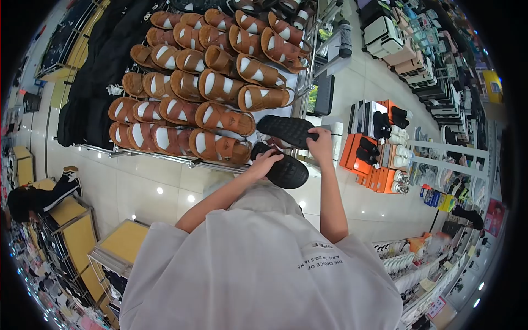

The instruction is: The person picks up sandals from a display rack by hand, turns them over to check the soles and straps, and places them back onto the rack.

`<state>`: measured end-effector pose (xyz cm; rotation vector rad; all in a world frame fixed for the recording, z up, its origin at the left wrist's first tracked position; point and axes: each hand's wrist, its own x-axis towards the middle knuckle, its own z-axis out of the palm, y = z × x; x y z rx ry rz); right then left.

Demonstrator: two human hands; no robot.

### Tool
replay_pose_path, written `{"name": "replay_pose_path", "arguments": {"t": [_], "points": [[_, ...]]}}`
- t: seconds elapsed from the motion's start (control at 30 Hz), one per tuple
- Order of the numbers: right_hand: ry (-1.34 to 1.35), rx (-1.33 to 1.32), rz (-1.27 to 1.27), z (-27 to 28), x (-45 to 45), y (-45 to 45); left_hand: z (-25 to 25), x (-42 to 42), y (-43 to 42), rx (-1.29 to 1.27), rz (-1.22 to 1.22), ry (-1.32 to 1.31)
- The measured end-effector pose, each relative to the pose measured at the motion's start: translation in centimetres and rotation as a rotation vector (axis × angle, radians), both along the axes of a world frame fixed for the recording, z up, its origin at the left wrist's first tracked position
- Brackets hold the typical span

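My left hand [268, 163] is closed on a sandal [290, 172], its black sole turned up, at the front right corner of the display table. A second sandal [284, 130] lies just beyond it, also black sole upward; my right hand [320, 144] grips its right end between thumb and fingers. Between the two soles a bit of brown strap shows; the uppers are mostly hidden. Beside my left hand, the nearest brown sandal [220, 146] in the front row rests on the table with white paper stuffed inside.
Rows of brown sandals [190, 85] cover the display table, with its metal rail [181, 159] along the front. Orange shoe boxes [355, 151] with shoes stand to the right, suitcases [385, 36] farther back. Another person [41, 201] is low at the far left.
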<state>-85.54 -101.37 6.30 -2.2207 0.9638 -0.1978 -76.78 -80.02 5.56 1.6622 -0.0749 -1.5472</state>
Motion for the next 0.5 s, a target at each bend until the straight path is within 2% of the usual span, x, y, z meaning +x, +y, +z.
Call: {"name": "replay_pose_path", "arguments": {"t": [0.13,0.27,0.33,0.4,0.5], "points": [[0.038,-0.019,-0.020,0.1,0.1,1.0,-2.7,1.9,3.0,-0.079,-0.018,0.145],[0.069,-0.036,-0.143,1.4,0.3,4.0,-0.8,6.7,8.3,-0.090,-0.123,-0.083],[0.024,-0.052,-0.258,2.0,0.2,5.9,-0.4,9.2,11.9,-0.175,-0.008,-0.432],[0.055,-0.140,-0.243,1.6,-1.2,7.1,0.4,12.1,15.3,-0.146,-0.099,-1.122],[0.107,-0.216,-0.264,2.7,-2.4,10.0,1.0,15.5,17.6,-0.040,-0.130,-1.261]]}}
